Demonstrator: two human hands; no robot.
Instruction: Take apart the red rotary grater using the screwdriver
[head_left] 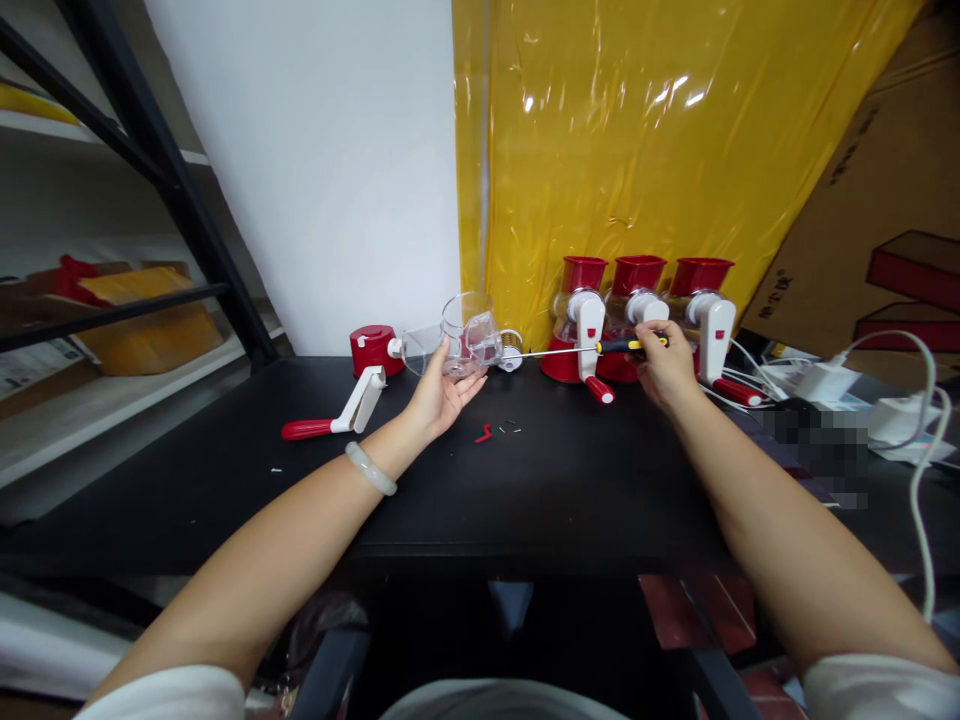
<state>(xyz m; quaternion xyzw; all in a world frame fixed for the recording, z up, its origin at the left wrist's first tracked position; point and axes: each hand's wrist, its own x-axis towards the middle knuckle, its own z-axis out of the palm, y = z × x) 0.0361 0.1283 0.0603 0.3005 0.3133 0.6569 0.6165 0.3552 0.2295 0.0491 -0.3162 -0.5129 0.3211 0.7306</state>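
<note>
My left hand point(444, 395) is closed around a clear plastic grater housing point(472, 335), thumb on its near side, holding it above the table. In my right hand point(666, 365) is a screwdriver point(619, 346) with a black and yellow handle. Its long shaft points left, and the tip reaches the right end of the housing; whether it touches a screw I cannot tell. Behind that end stands a metal grater drum point(511, 345). On the table below lie a small red plastic part point(484, 433) and several tiny screws or pins point(510, 428).
Left of the housing are a red base point(372, 350) and a white crank handle point(360, 400) with a red grip. Several assembled red-and-white rotary graters point(585, 320) stand at the back right. White cables and adapters point(825, 378) lie on the black table's point(525, 500) right side. A shelf point(112, 400) stands left.
</note>
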